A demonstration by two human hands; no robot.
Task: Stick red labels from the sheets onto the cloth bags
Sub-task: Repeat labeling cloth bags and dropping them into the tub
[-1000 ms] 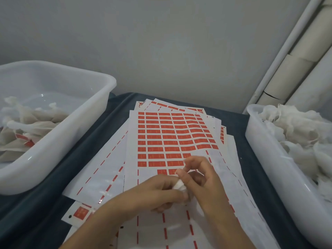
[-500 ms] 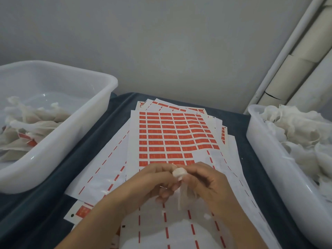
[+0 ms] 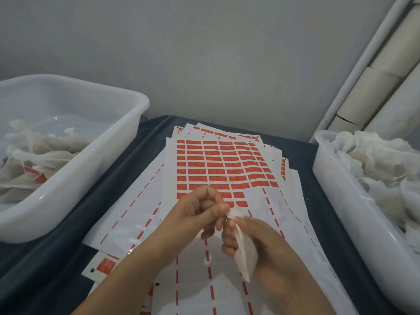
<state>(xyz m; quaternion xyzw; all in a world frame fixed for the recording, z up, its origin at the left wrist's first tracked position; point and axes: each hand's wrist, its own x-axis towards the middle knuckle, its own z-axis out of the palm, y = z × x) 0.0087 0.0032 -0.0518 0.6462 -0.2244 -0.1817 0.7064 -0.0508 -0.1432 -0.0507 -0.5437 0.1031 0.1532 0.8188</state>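
Right hand [image 3: 268,251]: nearest the viewer; fingers curled round the body of a small cloth bag [image 3: 246,253], which hangs slantwise with its lower corner pointing down.
Left hand [image 3: 200,214]: thumb and forefinger pinched on the bag's top end, the other fingers loosely curled beneath; whether a label is already between the fingertips cannot be told.
Cloth bag: held above the sheets, between both hands. It looks light, thin and limp (likely to fold or crumple), so it is best held flat by its edges or stretched at two ends while a label is pressed on.
Label sheet [image 3: 225,169]: top of a fanned stack on the dark blue cloth [image 3: 127,169]; its far rows still carry red labels, the near rows are stripped to backing with only red dashes left. Labels are thin and sticky, probably best lifted by a corner.
Left tub [image 3: 91,169]: white plastic, holding bags, some showing red labels.
Right tub [image 3: 341,201]: white plastic, heaped with plain white bags.
Background: grey wall, with pale tubes leaning in the far right corner.
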